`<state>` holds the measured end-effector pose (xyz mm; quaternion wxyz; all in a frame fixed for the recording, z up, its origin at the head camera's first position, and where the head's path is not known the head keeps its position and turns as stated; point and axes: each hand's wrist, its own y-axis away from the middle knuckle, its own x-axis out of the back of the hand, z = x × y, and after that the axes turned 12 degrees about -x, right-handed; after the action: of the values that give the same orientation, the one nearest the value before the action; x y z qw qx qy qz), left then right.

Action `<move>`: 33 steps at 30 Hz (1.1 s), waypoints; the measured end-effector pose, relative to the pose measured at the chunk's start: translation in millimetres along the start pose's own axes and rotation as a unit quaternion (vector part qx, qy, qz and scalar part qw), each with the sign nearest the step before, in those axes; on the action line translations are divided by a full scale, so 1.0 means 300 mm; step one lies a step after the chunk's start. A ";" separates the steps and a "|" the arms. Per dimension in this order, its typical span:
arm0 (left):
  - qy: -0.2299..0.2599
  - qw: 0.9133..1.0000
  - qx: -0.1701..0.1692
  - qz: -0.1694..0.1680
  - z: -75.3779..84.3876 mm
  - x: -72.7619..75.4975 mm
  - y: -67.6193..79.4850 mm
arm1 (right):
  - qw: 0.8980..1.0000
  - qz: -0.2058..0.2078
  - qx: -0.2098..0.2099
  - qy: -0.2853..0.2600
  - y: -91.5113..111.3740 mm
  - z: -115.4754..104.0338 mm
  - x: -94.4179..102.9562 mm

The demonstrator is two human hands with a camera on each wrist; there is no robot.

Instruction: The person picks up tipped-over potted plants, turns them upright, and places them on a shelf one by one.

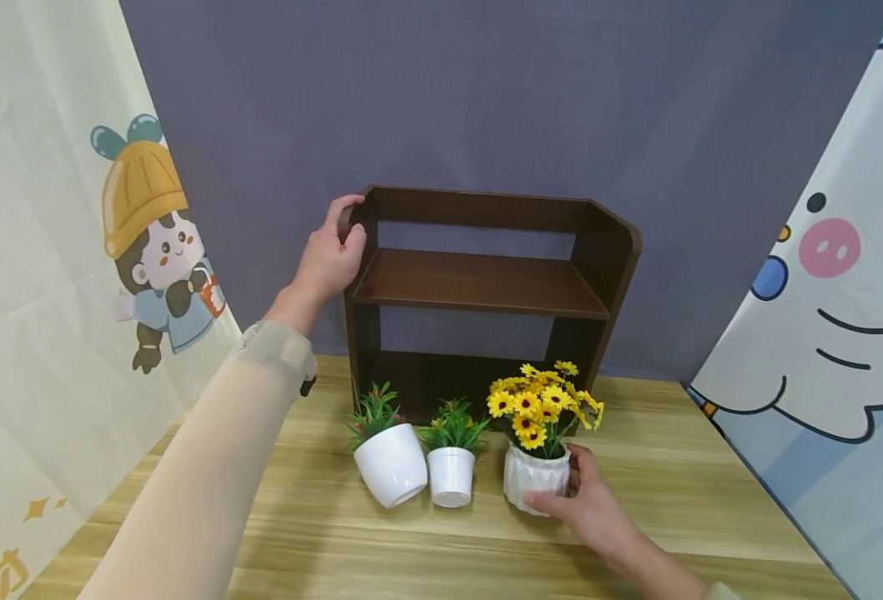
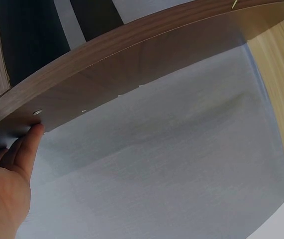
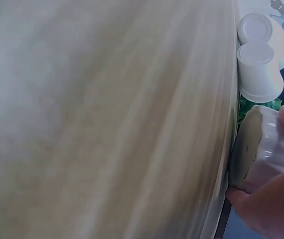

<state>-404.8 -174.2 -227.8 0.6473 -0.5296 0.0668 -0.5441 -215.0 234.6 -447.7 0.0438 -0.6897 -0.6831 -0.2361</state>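
Head view: the left hand [image 1: 333, 254] grips the shelf [image 1: 479, 283] at ten o'clock; the right hand [image 1: 591, 507] pinches the flower pot [image 1: 525, 473] at five. Left wrist: fingers [image 2: 30, 147] at eight should brace gently. Right wrist: at three, better hold the pot level.

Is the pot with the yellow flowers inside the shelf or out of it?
Out: in the head view, the white ribbed pot is in front of the dark brown shelf, gripped by the right hand.
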 end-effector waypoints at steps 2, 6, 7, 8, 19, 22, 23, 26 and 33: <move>-0.002 1.000 0.001 -0.001 -0.001 -0.001 -0.001 | 1.000 0.000 0.002 -0.002 -0.009 -0.002 -0.001; -0.003 1.000 0.003 -0.002 -0.001 -0.002 -0.002 | 1.000 -0.001 0.012 -0.004 -0.028 -0.006 -0.002; -0.003 1.000 0.002 -0.002 0.000 -0.002 -0.001 | 1.000 -0.001 0.014 -0.004 -0.033 -0.008 -0.003; -0.003 1.000 0.002 -0.001 -0.001 -0.002 -0.002 | 1.000 -0.002 0.018 -0.003 -0.038 -0.009 -0.003; 0.000 1.000 0.005 -0.004 0.005 0.004 0.003 | 0.999 0.000 0.034 0.028 -0.086 -0.029 -0.005; -0.001 1.000 0.006 -0.008 0.004 0.001 0.001 | 0.999 0.005 0.031 0.028 -0.093 -0.027 -0.005; 0.000 1.000 0.006 -0.009 0.004 0.000 0.001 | 0.999 0.005 0.031 0.029 -0.096 -0.025 -0.005; 0.000 1.000 0.008 -0.012 0.005 -0.001 0.001 | 0.999 0.010 0.033 0.034 -0.104 -0.020 -0.003; -0.002 1.000 0.005 -0.013 0.007 0.001 0.000 | 0.997 0.021 0.047 0.055 -0.126 -0.017 -0.001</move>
<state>-403.2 -173.1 -226.7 0.6427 -0.5285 0.0555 -0.5519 -252.7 234.8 -453.3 0.1191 -0.6866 -0.6757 -0.2403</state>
